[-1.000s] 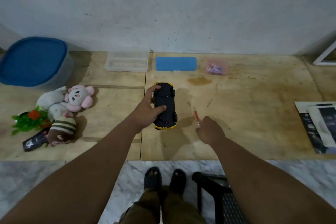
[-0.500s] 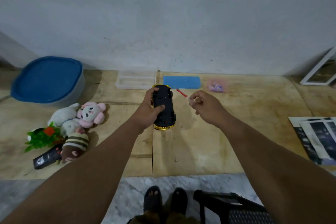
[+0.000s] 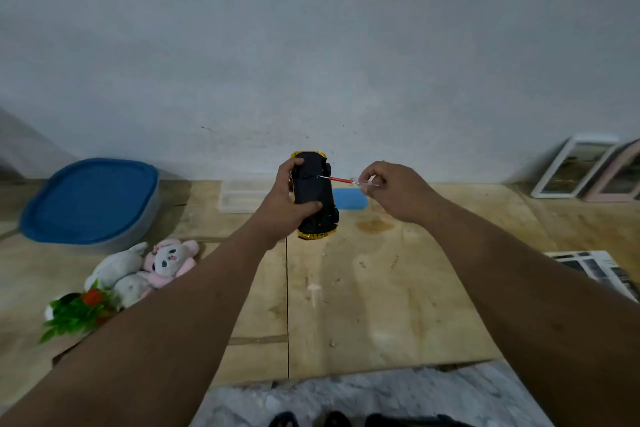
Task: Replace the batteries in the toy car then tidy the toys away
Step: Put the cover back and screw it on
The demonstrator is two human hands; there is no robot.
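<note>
Now left hand (image 3: 287,204) grips yellow toy car with black underside (image 3: 313,196) facing up, lifted above wooden counter (image 3: 381,305). Right hand (image 3: 391,189) pinches small red-shafted screwdriver with clear handle (image 3: 341,180), tip touching underside near far end. Pink and white plush toys (image 3: 145,269) lie at counter's left, beside blue-lidded tub (image 3: 90,199).

You have a clear plastic tray (image 3: 239,198) at the far wall, with a blue pad (image 3: 349,198) just right of it. Two picture frames (image 3: 588,172) lean against the wall far right. Printed papers (image 3: 599,270) lie at the right edge.
</note>
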